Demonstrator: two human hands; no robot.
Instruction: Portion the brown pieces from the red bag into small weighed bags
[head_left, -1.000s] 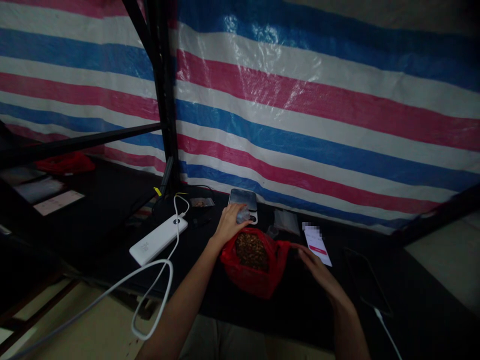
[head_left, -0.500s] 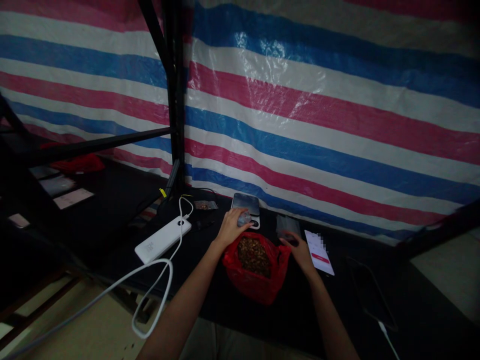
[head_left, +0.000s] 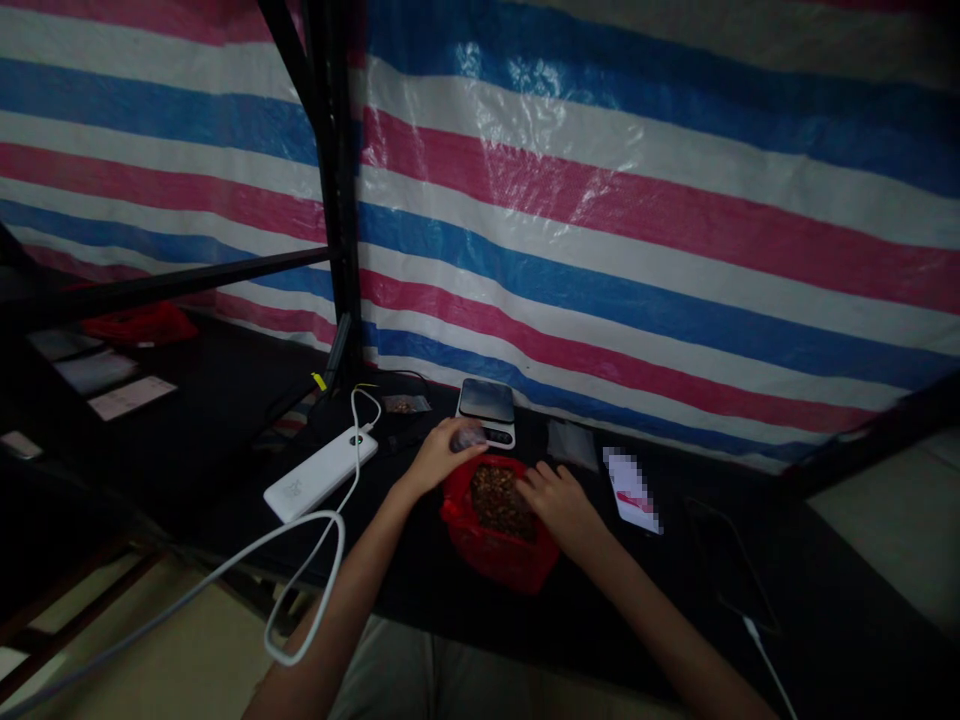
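My left hand (head_left: pixel 439 457) is shut on a small clear plastic bag (head_left: pixel 467 436) just in front of a digital kitchen scale (head_left: pixel 486 404). The bag's contents look dark and are hard to make out. A red plastic bag (head_left: pixel 495 560) full of brown granules (head_left: pixel 499 503) lies open on the black table (head_left: pixel 225 480). My right hand (head_left: pixel 556 505) rests at its right side, fingers over the granules, and shows nothing held. Its fingertips hide part of the red rim.
A white power bank (head_left: pixel 319 475) with a looped white cable (head_left: pixel 300 560) lies left. A small packet of brown bits (head_left: pixel 405 404), a flat clear bag (head_left: pixel 571 445), a phone showing a white screen (head_left: pixel 631 490) and a dark phone (head_left: pixel 729 565) surround the hands. A striped tarpaulin (head_left: pixel 600 220) hangs behind.
My right hand has moved left and down from near the flat clear bag onto the red bag. My left hand has shifted slightly left, still holding the small bag.
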